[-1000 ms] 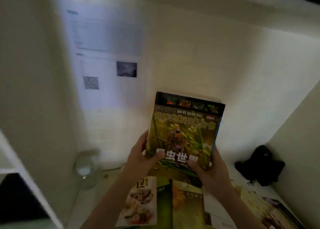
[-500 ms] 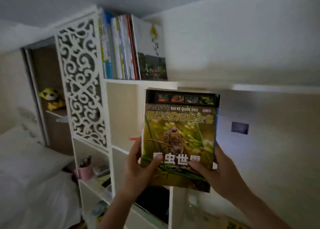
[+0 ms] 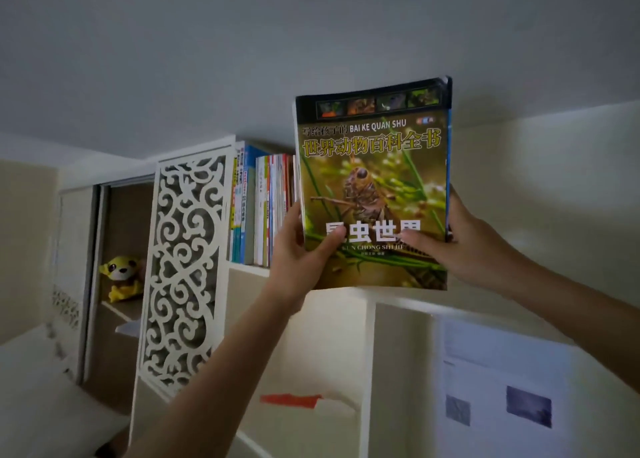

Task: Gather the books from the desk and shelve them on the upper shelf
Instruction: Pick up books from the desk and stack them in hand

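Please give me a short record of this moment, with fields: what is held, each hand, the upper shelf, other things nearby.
held item: green and yellow insect encyclopedia book, upright, cover toward the camera
left hand: left hand grips the book's lower left edge, thumb on the cover
right hand: right hand grips the lower right edge, thumb on the cover
upper shelf: white upper shelf board, row of colourful upright books at its left end
nearby: white carved lattice panel; yellow plush toy in a lower compartment

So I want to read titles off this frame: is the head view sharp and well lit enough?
Head view: dim overall; the held book has a legible cover, the shelved books are too soft to read, edges bend from the wide lens.
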Demonstrator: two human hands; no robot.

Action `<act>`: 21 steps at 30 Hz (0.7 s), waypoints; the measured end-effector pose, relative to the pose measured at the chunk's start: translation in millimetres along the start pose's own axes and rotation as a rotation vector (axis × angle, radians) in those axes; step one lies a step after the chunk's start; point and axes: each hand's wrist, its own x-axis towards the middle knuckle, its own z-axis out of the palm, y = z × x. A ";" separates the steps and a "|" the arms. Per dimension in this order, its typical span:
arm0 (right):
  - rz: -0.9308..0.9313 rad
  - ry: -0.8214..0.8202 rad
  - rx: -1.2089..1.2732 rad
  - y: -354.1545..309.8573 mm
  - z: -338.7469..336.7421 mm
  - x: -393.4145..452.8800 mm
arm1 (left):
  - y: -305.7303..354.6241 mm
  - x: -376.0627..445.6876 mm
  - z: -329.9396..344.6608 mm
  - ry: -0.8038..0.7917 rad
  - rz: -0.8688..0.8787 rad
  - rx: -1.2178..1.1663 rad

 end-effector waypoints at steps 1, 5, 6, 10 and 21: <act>0.020 0.002 0.011 9.4 -2.3 10.9 | -7.9 11.8 6.4 -0.010 -0.005 -0.006; 0.131 -0.030 0.102 56.2 4.3 43.3 | -44.1 44.5 22.8 -0.050 -0.025 0.021; 0.174 -0.043 0.132 66.3 8.1 49.3 | -52.5 48.7 24.5 -0.044 -0.028 0.038; 0.298 -0.120 0.197 95.0 27.7 67.3 | -85.9 57.2 22.4 -0.052 -0.057 0.076; 0.269 -0.244 0.321 138.8 79.7 132.2 | -111.0 80.2 -39.6 -0.315 -0.009 0.221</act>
